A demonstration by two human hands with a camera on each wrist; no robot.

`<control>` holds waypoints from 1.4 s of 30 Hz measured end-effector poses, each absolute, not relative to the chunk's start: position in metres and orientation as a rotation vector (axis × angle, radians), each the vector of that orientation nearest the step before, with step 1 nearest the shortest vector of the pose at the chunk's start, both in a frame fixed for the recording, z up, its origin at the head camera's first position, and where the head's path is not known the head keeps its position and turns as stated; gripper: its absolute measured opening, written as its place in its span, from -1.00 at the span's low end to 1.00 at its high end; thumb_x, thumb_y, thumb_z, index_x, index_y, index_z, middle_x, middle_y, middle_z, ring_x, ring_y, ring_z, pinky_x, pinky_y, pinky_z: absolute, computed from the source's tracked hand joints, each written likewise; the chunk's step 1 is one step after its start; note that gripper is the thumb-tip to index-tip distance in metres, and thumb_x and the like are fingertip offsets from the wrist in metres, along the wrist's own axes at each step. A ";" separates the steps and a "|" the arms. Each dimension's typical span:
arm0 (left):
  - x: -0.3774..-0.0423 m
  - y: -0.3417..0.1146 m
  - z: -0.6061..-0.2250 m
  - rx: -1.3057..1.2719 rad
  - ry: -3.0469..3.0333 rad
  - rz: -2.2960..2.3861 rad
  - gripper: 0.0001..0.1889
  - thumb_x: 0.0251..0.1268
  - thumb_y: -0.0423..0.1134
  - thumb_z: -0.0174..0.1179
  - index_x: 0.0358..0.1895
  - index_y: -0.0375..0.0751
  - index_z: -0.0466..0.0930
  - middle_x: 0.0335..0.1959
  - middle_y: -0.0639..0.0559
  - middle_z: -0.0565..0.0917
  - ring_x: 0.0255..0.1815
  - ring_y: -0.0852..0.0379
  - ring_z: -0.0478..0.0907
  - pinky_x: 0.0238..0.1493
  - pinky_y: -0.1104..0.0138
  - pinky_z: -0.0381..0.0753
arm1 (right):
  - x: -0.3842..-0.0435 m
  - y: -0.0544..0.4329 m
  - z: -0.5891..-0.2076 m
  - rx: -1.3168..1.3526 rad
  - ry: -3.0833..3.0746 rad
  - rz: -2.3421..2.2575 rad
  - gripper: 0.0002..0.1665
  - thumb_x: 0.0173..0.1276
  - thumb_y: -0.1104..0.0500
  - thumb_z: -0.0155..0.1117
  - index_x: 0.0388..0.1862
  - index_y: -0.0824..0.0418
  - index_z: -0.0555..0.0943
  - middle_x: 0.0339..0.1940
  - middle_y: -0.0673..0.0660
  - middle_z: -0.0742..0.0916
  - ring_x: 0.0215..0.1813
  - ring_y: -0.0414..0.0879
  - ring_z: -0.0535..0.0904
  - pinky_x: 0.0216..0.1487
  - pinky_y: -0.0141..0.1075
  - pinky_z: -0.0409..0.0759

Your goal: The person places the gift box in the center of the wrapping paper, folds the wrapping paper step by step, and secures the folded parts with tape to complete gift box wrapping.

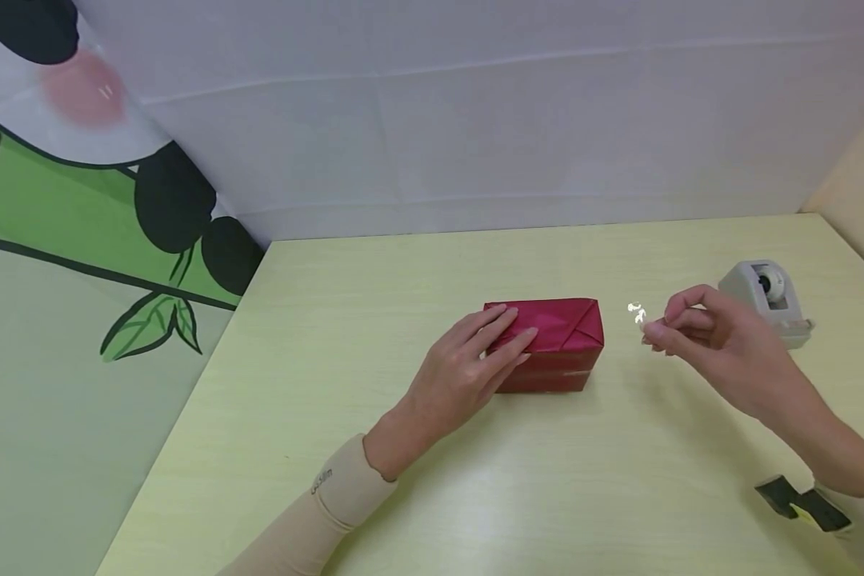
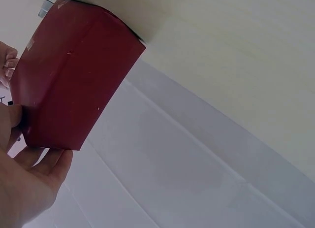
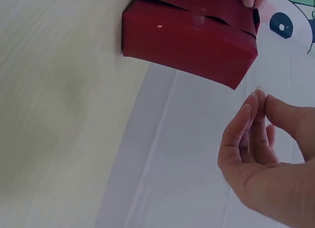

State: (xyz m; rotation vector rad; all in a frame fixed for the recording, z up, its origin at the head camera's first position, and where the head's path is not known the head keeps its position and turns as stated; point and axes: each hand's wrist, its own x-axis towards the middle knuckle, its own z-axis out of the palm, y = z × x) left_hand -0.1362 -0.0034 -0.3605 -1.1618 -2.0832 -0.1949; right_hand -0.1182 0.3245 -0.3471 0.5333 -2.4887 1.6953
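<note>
A box wrapped in shiny red paper sits on the table, with folded flaps on top. My left hand holds its left end, fingers across the top. In the left wrist view, thumb and fingers of the left hand span that end of the red box. Right of the box and apart from it, my right hand pinches a small strip of clear tape between thumb and fingertips. The right wrist view shows the same pinch of the right hand, below the box; the tape is hardly visible there.
A grey tape dispenser stands behind the right hand, near the table's right edge. The pale wooden table meets a white cloth backdrop. A green cartoon print covers the left side.
</note>
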 end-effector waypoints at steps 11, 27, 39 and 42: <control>-0.134 -0.004 -0.360 -1.157 -2.115 -0.212 -0.57 0.30 -0.20 0.44 0.22 -0.14 0.70 0.21 -0.21 0.67 0.25 -0.10 0.60 0.34 0.24 0.52 | -0.112 0.305 -0.340 0.612 -2.424 1.720 -0.79 0.40 0.47 0.31 -0.12 0.34 0.47 -0.28 0.08 0.82 -0.27 -0.14 0.75 -0.15 -0.43 0.71; -0.130 -0.004 -0.358 -1.180 -2.151 -0.147 -0.47 0.21 -0.25 0.49 0.29 -0.04 0.65 0.23 -0.13 0.67 0.31 -0.14 0.54 0.35 0.19 0.52 | -0.104 0.282 -0.331 0.519 -2.476 1.816 -0.77 0.47 0.27 0.35 -0.11 0.30 0.46 -0.28 0.18 0.82 -0.24 -0.01 0.79 -0.07 -0.33 0.73; -0.130 -0.003 -0.359 -1.180 -2.170 -0.124 -0.43 0.16 -0.23 0.54 0.29 -0.05 0.66 0.25 -0.12 0.67 0.32 -0.09 0.55 0.37 0.22 0.48 | -0.103 0.262 -0.332 0.531 -2.507 1.850 -0.74 0.45 0.20 0.38 -0.10 0.26 0.48 -0.25 0.10 0.84 -0.19 0.02 0.81 -0.11 -0.37 0.72; -0.129 -0.003 -0.359 -1.183 -2.174 -0.122 -0.40 0.12 -0.24 0.57 0.29 -0.08 0.65 0.25 -0.13 0.67 0.32 -0.04 0.57 0.39 0.21 0.44 | -0.104 0.257 -0.332 0.576 -2.484 1.878 -0.74 0.45 0.22 0.38 -0.11 0.28 0.47 -0.27 0.12 0.84 -0.21 0.05 0.81 -0.13 -0.35 0.74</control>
